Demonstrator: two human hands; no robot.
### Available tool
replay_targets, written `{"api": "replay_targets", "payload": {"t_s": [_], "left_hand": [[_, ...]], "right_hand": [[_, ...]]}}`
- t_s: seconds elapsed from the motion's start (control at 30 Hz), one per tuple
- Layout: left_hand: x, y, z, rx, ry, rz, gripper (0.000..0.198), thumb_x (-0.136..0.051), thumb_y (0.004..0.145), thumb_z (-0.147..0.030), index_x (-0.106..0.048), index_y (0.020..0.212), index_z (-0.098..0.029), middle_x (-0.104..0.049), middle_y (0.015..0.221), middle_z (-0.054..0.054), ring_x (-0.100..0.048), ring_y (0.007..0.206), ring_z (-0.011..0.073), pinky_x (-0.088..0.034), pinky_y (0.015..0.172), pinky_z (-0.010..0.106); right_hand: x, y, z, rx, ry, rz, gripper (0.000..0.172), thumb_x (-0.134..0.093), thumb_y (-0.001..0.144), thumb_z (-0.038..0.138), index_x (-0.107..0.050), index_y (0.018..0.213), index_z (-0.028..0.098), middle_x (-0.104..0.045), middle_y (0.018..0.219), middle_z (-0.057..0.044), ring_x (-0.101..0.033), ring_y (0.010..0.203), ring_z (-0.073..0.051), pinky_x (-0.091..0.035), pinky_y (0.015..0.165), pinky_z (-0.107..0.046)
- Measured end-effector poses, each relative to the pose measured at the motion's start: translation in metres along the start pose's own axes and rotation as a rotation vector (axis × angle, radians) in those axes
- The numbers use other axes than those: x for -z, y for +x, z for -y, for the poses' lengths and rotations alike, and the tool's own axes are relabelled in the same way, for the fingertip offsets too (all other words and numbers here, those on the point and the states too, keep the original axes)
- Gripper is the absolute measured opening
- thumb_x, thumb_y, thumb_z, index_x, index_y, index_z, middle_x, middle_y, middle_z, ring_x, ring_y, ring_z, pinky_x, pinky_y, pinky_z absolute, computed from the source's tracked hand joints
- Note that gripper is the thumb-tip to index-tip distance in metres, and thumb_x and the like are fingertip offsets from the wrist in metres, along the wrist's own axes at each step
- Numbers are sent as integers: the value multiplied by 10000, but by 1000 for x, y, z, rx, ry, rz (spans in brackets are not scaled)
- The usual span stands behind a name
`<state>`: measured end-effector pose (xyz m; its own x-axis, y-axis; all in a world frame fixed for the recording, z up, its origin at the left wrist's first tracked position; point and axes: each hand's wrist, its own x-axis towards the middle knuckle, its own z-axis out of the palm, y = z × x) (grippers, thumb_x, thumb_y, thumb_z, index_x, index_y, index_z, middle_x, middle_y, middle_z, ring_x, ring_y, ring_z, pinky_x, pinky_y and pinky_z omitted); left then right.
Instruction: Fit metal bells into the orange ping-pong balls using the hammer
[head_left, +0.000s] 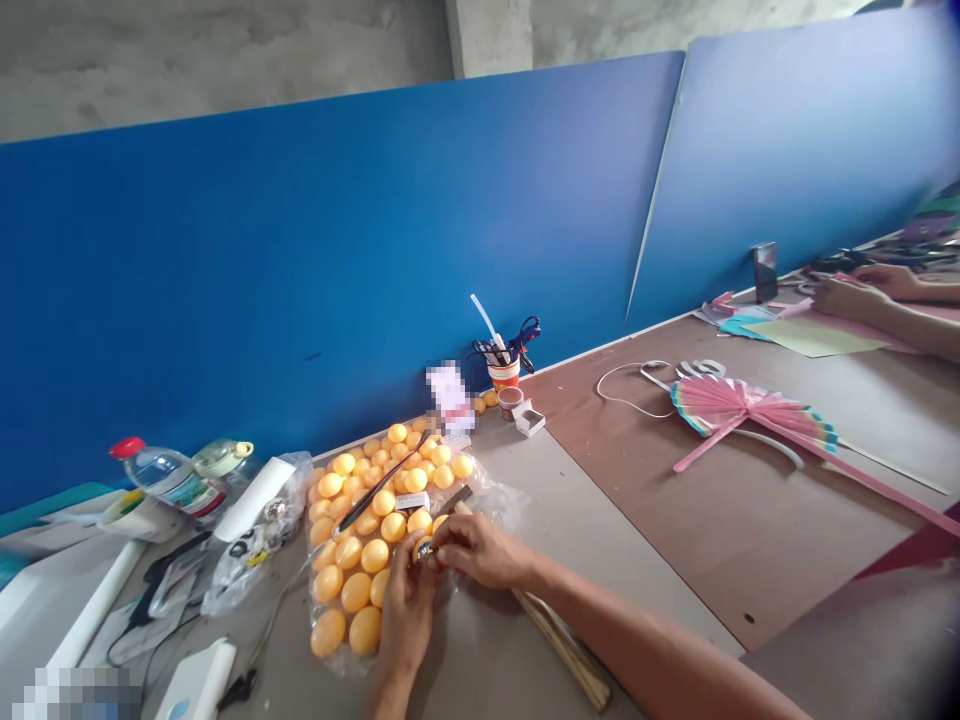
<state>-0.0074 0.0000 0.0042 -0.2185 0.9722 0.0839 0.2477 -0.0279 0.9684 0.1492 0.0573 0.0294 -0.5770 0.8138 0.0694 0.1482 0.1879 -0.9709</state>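
Observation:
My left hand (406,602) and my right hand (484,550) meet at the front edge of a clear bag of orange table-tennis balls (355,592). Between their fingertips is a small shiny metal piece (425,549), too small to name; both hands are closed on it. Under my right wrist lies a hammer (566,652), its wooden handle toward me and its dark head just beyond my right hand. A thin dark rod (373,495) and a small white box (412,501) rest on top of the balls.
Left are a red-capped bottle (174,480), a crumpled plastic bag (238,578) and a white device (196,682). Behind stand a cup of tools (503,374) and a small open box (529,420). Rightward lies a pink paper fan (739,410); another person's hands (855,300) work farther off.

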Motion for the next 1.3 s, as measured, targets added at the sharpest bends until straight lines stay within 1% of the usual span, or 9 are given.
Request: {"api": "replay_targets", "payload": {"t_s": [0.13, 0.2, 0.27, 0.37, 0.53, 0.77, 0.93, 1.13, 1.3], "left_hand": [[1, 0, 3, 29, 35, 5, 469, -576, 842, -518, -603, 1205, -223, -680, 1194, 93, -633, 1127, 264, -538, 935, 384], [1, 1, 6, 38, 66, -18, 479, -571, 841, -530, -605, 1200, -215, -665, 1227, 97, -599, 1186, 271, -519, 968, 387], [1, 1, 10, 35, 78, -25, 497, -556, 849, -539, -597, 1214, -204, -637, 1277, 109, -563, 1237, 273, -495, 1005, 393], [1, 2, 14, 25, 72, -6, 516, -535, 861, -544, -581, 1239, -195, -601, 1330, 124, -538, 1268, 270, -465, 1039, 403], [2, 1, 13, 5, 102, -16, 516, -523, 860, -559, -605, 1222, -200, -626, 1299, 117, -561, 1239, 269, -482, 1014, 392], [0, -3, 9, -14, 118, -18, 512, -519, 858, -568, -621, 1203, -203, -645, 1265, 121, -580, 1207, 278, -491, 1003, 406], [-1, -4, 8, -27, 133, 6, 511, -513, 862, -572, -622, 1206, -210, -653, 1253, 118, -578, 1212, 277, -493, 1005, 406], [-1, -3, 6, -39, 133, 7, 507, -523, 855, -576, -631, 1193, -214, -668, 1224, 116, -576, 1215, 284, -483, 1015, 414], [-1, -4, 7, -25, 129, 19, 523, -492, 868, -585, -618, 1211, -212, -655, 1245, 116, -553, 1243, 285, -472, 1027, 415]], "right_hand": [[-6, 3, -4, -88, 221, 60, 88, -567, 791, 130, -591, 867, 168, -604, 665, 38, -560, 599, -94, -421, 564, -186], [-7, 5, -4, -139, 299, 48, 85, -556, 792, 109, -560, 851, 170, -577, 621, 53, -529, 542, -82, -407, 530, -179], [-7, 6, -5, -176, 329, 7, 94, -542, 793, 94, -540, 844, 173, -547, 581, 66, -499, 501, -75, -378, 497, -173], [-6, 7, -7, -185, 307, -20, 89, -541, 806, 109, -537, 868, 173, -540, 570, 66, -489, 487, -76, -335, 465, -171], [-8, 7, -11, -180, 234, 4, 93, -572, 824, 154, -552, 913, 173, -543, 568, 70, -482, 487, -74, -318, 472, -175], [-9, 10, -15, -171, 154, 2, 139, -534, 807, 94, -559, 919, 171, -502, 529, 88, -442, 453, -70, -300, 464, -184], [-6, 8, -11, -175, 26, -15, 187, -570, 774, 103, -592, 947, 171, -511, 535, 82, -472, 485, -80, -324, 498, -188], [-6, 9, -14, -198, 94, 21, 200, -542, 796, 108, -584, 982, 171, -564, 572, 67, -493, 477, -80, -339, 483, -183], [-5, 8, -13, -138, 71, 28, 123, -593, 823, 190, -593, 944, 172, -595, 621, 46, -524, 527, -87, -347, 497, -186]]}}
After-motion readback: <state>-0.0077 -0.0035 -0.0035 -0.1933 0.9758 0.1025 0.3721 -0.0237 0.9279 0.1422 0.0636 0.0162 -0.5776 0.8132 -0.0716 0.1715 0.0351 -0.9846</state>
